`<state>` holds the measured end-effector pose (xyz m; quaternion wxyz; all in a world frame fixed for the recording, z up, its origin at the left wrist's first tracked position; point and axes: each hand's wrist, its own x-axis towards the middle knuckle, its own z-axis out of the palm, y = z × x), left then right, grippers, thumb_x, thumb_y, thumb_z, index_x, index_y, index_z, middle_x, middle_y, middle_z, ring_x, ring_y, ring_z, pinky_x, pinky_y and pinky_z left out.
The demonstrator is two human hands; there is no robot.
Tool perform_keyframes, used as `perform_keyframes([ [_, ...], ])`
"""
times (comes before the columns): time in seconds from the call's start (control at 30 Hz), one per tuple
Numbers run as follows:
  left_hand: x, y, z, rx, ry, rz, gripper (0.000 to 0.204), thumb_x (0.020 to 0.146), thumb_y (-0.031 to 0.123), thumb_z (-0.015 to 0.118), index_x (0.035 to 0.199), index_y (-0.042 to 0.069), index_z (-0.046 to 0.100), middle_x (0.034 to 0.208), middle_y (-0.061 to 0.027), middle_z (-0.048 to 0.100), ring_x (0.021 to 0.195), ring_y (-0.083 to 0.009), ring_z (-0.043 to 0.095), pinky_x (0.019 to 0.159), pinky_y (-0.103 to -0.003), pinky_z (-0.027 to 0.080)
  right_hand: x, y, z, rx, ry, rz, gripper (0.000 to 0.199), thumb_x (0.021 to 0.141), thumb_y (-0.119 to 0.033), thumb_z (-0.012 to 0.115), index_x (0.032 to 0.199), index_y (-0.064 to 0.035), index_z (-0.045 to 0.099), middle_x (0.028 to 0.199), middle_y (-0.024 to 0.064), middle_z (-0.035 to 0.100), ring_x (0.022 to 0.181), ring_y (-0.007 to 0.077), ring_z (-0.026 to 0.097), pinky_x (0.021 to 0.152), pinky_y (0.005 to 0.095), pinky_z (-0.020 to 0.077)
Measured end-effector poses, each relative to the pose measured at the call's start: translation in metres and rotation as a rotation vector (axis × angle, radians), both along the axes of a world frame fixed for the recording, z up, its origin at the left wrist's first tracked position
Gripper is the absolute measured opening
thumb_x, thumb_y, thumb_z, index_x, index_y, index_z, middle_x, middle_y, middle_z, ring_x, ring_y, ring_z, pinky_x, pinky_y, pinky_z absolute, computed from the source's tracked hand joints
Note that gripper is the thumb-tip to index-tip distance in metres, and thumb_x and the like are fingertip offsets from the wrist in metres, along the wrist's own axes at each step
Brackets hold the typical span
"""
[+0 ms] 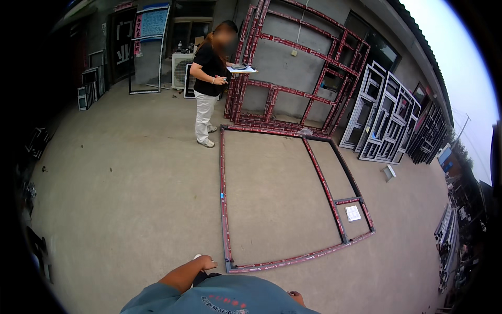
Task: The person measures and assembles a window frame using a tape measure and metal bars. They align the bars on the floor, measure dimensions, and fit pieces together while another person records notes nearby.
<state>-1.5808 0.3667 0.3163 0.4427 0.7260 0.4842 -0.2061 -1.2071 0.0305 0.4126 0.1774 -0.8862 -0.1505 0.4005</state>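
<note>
My left hand (pixel 207 262) is held low in front of me, beside the near left corner of a large window frame (pixel 277 264) lying flat on the ground. Its fingers look curled in; whatever may be inside them is hidden. At the right side of my blue-grey shirt, a small part of my right hand (pixel 296 298) shows, with its fingers mostly out of sight. Red-and-white protective film covers most of the frame's bars, and a white sheet (pixel 353 213) lies inside its small corner section.
Beyond the frame's far left corner stands a person (pixel 208 78) with a clipboard (pixel 241 69). Tall film-wrapped frames (pixel 293 44) lean on the wall. White-edged frames (pixel 384 118) stand to the right, and metal profiles (pixel 447 235) lie at the right edge.
</note>
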Motion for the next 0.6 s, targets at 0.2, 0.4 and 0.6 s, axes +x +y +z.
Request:
perform_keyframes([
  [0.2,0.064,0.016,0.081,0.038,-0.203,0.002,0.063,0.083,0.054,0.056,0.11,-0.001,0.069,0.088,-0.0206,0.071,0.071,-0.0305,0.071,0.069,-0.041,0.057,0.004,-0.011,-0.017,0.103,-0.017,0.018,0.05,0.089,-0.036,0.067,0.117,0.0048,0.065,0.086,0.0164,0.074,0.076,0.023,0.072,0.072,0.0347,0.0567],
  [0.4,-0.007,0.015,0.025,-0.054,0.141,0.012,0.056,0.083,0.05,0.056,0.107,0.002,0.073,0.101,-0.0231,0.071,0.084,-0.0349,0.071,0.076,-0.043,0.057,0.024,-0.067,-0.11,0.022,-0.085,0.093,0.051,0.088,-0.037,0.068,0.116,0.0054,0.065,0.086,0.0174,0.074,0.077,0.0241,0.072,0.073,0.035,0.0568],
  [0.6,-0.13,-0.015,-0.038,-0.322,0.46,0.034,0.058,0.085,0.047,0.053,0.129,0.012,0.065,0.143,-0.0192,0.052,0.132,-0.0341,0.049,0.109,-0.047,0.039,0.009,-0.047,-0.084,-0.004,0.002,-0.009,0.051,0.088,-0.037,0.068,0.116,0.0057,0.065,0.087,0.0177,0.073,0.078,0.0242,0.072,0.074,0.0351,0.0568],
])
